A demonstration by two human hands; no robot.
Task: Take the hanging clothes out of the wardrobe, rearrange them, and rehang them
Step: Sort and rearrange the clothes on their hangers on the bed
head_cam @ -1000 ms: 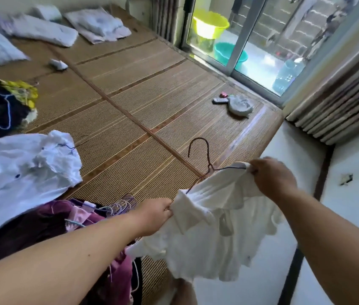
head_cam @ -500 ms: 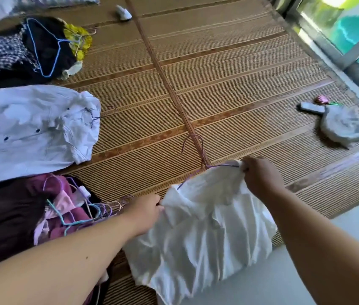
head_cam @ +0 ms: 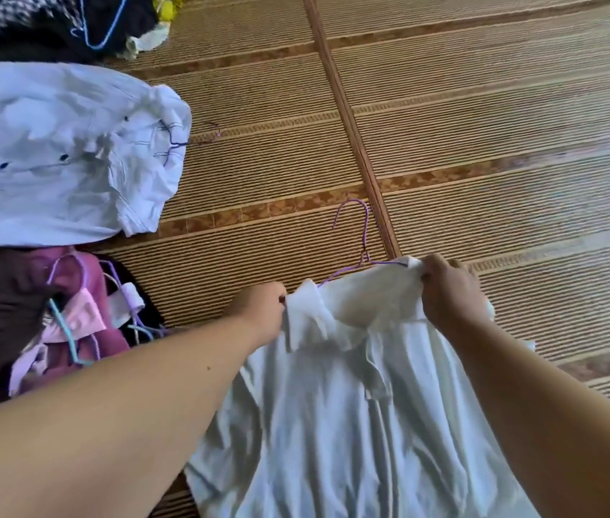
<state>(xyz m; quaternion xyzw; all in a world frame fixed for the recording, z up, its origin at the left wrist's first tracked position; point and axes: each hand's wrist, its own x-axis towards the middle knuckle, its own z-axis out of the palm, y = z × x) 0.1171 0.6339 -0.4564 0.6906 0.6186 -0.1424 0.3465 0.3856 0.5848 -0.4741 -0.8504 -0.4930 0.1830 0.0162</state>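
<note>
Left hand (head_cam: 258,312) and right hand (head_cam: 449,293) pinch a white shirt (head_cam: 352,405) by its shoulders, fingers (head_cam: 432,269) curled tight into the cloth — likely to square it on the purple hanger (head_cam: 365,229), whose hook pokes out just beyond the fingers over the mat (head_cam: 482,125). Other clothes (head_cam: 53,155) lie well left of them.

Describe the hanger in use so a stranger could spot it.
On the woven mat, the left hand and right hand grip a white shirt. The purple wire hanger sticks out of its neck: the only hanger whose garment is held, not lying at left.
</note>
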